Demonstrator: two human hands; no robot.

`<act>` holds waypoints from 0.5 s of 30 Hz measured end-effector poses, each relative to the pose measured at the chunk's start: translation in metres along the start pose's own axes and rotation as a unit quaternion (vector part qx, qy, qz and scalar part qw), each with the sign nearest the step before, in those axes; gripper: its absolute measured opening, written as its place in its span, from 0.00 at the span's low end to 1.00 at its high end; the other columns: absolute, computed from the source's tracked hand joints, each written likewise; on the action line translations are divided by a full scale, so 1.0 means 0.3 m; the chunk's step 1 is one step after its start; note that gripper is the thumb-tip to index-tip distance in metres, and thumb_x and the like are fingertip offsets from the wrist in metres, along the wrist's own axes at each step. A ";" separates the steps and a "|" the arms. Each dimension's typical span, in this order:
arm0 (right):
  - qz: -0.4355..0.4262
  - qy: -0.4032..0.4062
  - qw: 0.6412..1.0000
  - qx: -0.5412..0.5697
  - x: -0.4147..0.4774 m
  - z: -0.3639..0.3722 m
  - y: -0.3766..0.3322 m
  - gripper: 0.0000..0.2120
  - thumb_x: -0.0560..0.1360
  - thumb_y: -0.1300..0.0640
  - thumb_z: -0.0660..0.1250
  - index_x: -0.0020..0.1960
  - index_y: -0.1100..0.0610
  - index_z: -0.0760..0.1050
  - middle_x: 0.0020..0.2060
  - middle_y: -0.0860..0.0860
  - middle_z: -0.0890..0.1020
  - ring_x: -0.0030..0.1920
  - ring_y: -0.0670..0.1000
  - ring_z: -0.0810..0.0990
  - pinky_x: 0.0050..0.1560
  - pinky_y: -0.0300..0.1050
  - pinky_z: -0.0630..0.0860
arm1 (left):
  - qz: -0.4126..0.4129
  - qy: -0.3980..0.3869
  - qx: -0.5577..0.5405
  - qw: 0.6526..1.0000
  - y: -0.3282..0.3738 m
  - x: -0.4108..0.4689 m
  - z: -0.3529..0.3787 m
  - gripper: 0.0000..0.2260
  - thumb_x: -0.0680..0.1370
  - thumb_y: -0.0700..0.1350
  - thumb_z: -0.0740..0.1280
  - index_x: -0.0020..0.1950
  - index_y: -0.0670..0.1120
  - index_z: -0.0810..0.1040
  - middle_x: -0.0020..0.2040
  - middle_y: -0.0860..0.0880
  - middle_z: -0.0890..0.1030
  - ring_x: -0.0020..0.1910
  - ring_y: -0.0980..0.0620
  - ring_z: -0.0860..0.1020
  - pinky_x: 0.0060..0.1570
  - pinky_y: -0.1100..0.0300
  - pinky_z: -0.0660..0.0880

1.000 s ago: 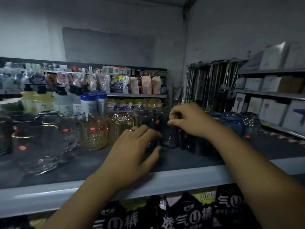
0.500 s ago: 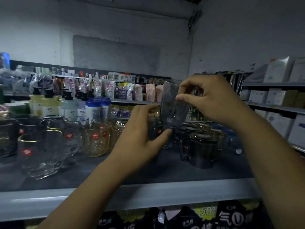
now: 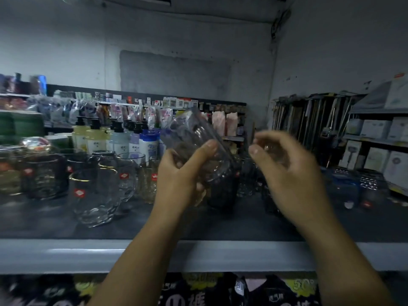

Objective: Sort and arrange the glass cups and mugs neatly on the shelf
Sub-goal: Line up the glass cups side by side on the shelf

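Glass tumbler (image 3: 198, 146) is hanging in mid-air above the shelf (image 3: 66, 255), right of the standing mugs (image 3: 95, 195). Long axis is tilting: upper end leaning up-left, lower end down-right. Left hand (image 3: 183, 173) is gripping its lower half, thumb across the front and fingers curling behind. Right hand (image 3: 284, 168) is hovering just beside it with fingers curled. It is blurred, so I cannot tell if it is holding anything.

The shelf (image 3: 66, 255) has a dark top and a pale grey front lip. Smoky dark mugs (image 3: 44, 175) stand at nine o'clock, a clear dimpled mug (image 3: 95, 195) with a red label stands nearer the front edge at about eight o'clock, and amber glasses (image 3: 150, 184) stand farther in toward the centre. A tall dark glass (image 3: 223, 193) stands near the middle, and blurred dark and blue glassware (image 3: 357, 186) crowds three o'clock.
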State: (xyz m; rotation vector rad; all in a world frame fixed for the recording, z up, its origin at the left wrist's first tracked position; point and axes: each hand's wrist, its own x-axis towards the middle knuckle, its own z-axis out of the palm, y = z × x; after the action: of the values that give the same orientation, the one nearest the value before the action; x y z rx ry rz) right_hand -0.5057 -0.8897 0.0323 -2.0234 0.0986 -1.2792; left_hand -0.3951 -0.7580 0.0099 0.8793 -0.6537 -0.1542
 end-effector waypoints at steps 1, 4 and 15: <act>0.060 -0.012 0.997 0.051 -0.033 0.031 0.019 0.08 0.78 0.49 0.69 0.56 0.47 0.80 0.49 0.43 0.84 0.50 0.41 0.83 0.45 0.36 0.79 | -0.014 0.007 -0.066 0.998 -0.006 -0.005 -0.001 0.30 0.70 0.47 0.78 0.68 0.38 0.73 0.57 0.39 0.85 0.55 0.41 0.85 0.58 0.40 0.80; 0.207 -0.046 0.947 0.240 -0.102 0.130 0.039 0.19 0.72 0.40 0.68 0.55 0.52 0.83 0.49 0.53 0.86 0.49 0.57 0.85 0.37 0.49 0.80 | -0.028 0.019 -0.149 0.988 -0.033 -0.031 0.002 0.33 0.72 0.45 0.78 0.69 0.32 0.70 0.60 0.32 0.82 0.54 0.36 0.83 0.59 0.40 0.77; 0.190 0.074 0.904 0.376 -0.178 0.148 0.014 0.19 0.72 0.47 0.70 0.55 0.60 0.81 0.44 0.56 0.85 0.40 0.54 0.81 0.33 0.47 0.72 | -0.004 -0.069 -0.045 0.997 -0.109 -0.106 -0.087 0.26 0.66 0.50 0.78 0.63 0.51 0.80 0.59 0.44 0.85 0.55 0.42 0.85 0.49 0.47 0.83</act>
State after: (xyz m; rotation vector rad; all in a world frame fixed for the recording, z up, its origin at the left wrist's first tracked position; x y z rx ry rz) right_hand -0.4953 -0.8464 -0.0211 -1.1727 0.0532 -1.0018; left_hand -0.4006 -0.7494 -0.0418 0.7896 -0.7669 -0.2520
